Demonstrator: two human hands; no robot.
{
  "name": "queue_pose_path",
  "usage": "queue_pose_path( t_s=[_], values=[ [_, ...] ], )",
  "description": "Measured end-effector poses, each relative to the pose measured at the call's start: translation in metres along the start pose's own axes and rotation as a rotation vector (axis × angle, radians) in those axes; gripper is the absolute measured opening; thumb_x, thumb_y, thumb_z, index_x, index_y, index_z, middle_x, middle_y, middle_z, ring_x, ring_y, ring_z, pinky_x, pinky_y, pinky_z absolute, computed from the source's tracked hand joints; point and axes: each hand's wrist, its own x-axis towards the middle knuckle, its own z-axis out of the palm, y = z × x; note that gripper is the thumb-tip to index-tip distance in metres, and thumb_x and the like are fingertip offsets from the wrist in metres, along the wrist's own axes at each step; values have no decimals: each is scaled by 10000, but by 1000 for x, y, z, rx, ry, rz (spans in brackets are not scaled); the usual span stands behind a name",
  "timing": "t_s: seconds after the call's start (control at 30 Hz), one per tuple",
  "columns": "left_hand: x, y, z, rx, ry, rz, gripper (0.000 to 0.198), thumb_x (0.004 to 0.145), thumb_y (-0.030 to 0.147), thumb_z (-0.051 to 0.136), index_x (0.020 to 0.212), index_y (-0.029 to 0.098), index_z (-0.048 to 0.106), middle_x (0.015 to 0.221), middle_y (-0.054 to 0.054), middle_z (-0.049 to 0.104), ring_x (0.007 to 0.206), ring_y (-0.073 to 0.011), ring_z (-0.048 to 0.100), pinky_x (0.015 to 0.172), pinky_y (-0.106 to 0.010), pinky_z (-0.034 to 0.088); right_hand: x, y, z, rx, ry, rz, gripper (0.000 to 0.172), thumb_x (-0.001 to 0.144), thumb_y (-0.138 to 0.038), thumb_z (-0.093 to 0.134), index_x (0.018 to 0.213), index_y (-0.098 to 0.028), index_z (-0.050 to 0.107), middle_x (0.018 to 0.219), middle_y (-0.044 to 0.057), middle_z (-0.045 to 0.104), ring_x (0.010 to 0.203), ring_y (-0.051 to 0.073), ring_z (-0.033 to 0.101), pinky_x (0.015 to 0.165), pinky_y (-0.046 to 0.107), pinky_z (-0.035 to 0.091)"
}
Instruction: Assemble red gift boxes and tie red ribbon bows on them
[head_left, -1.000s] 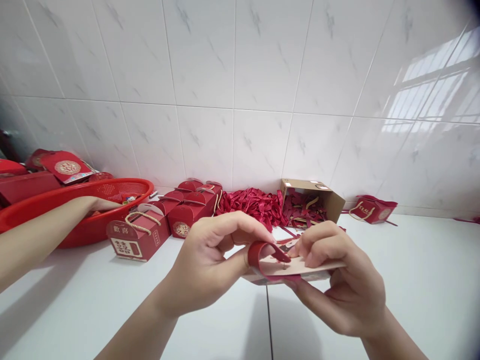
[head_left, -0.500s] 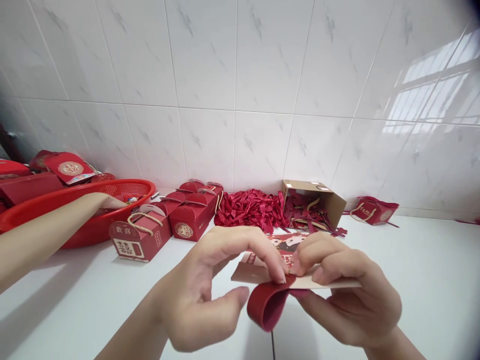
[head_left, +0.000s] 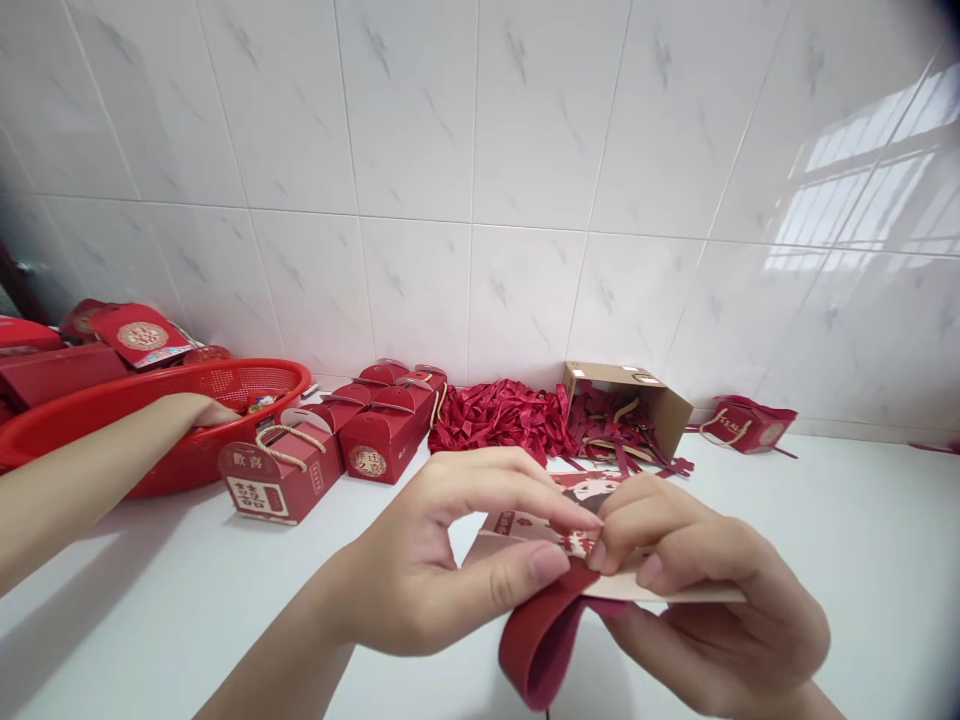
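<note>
My right hand (head_left: 720,590) grips a printed cardboard piece (head_left: 517,522) in front of me, thumb below and fingers bent over its top. Pale edging and a cartoon figure show on the cardboard. A dark red strap (head_left: 540,650) hangs in a loop from its near edge. The thumb of my left hand (head_left: 442,560) presses on the top of the strap, and its fingertips meet those of my right hand. What lies between these fingertips is too small to make out.
Red gift boxes (head_left: 390,430) stand at the centre left, beside a pile of red ribbons (head_left: 499,420). An open carton (head_left: 675,410) holds straps. Another person's arm (head_left: 90,460) reaches into a red basket (head_left: 289,375). A small red bag (head_left: 754,425) sits at right.
My left thumb has come up from beside the loop onto the strap, and its fingers have moved right. Cardboard and loop have shifted slightly down and nearer. The other person's hand has drawn back slightly.
</note>
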Motion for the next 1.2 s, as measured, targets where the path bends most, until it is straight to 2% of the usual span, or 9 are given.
queue_pose_path(
  t_s=[0.27, 0.43, 0.53, 0.73, 0.9, 1.07, 1.2],
  values=[
    [-3, -3, 2, 5, -13, 12, 169, 855, 196, 536, 933, 127, 669, 803, -95, 674, 745, -172, 606, 674, -279, 483, 1, -2, 2, -19, 34, 8, 333, 678, 49, 572, 899, -191, 506, 748, 28, 640, 619, 150, 600, 554, 312, 506],
    [-4, -4, 1, -65, -61, -17, 314, 931, 335, 413, 942, 129, 649, 804, -103, 653, 749, -179, 600, 681, -293, 479, 2, -5, 6, -43, 78, -1, 304, 695, 30, 580, 870, -206, 504, 709, 18, 642, 580, 140, 582, 533, 300, 499],
    [-4, -5, 2, -124, -71, 4, 352, 953, 337, 355, 961, 141, 648, 856, -107, 661, 794, -185, 602, 725, -306, 482, 2, -7, 7, -67, 112, -20, 313, 675, 43, 587, 854, -202, 512, 690, 17, 640, 569, 136, 573, 515, 286, 492],
    [-4, -5, 6, -132, 34, 41, 379, 949, 330, 377, 900, 133, 696, 834, -103, 655, 781, -173, 589, 745, -299, 489, 4, -8, 5, -76, 91, -41, 236, 734, -14, 603, 853, -195, 510, 682, 22, 640, 566, 134, 579, 516, 287, 495],
    [-4, -3, 7, -115, 106, 50, 407, 943, 363, 389, 862, 149, 727, 842, -99, 651, 819, -182, 609, 746, -297, 502, 2, -11, 8, -112, 152, -6, 225, 750, -33, 611, 826, -215, 502, 659, 13, 629, 535, 136, 563, 505, 296, 490],
    [-3, -1, 6, -104, 121, 77, 416, 927, 401, 414, 792, 176, 736, 768, -86, 657, 796, -185, 613, 736, -306, 505, -1, -12, 12, -129, 197, -3, 227, 748, -44, 622, 815, -220, 496, 637, 13, 618, 509, 137, 546, 487, 299, 486],
    [-4, -2, 6, -122, 88, 82, 418, 913, 419, 436, 751, 162, 722, 821, -101, 644, 803, -189, 605, 706, -304, 509, -1, -11, 10, -145, 203, -20, 230, 745, -45, 623, 813, -222, 492, 638, 11, 622, 518, 137, 550, 485, 297, 484]
  ],
)
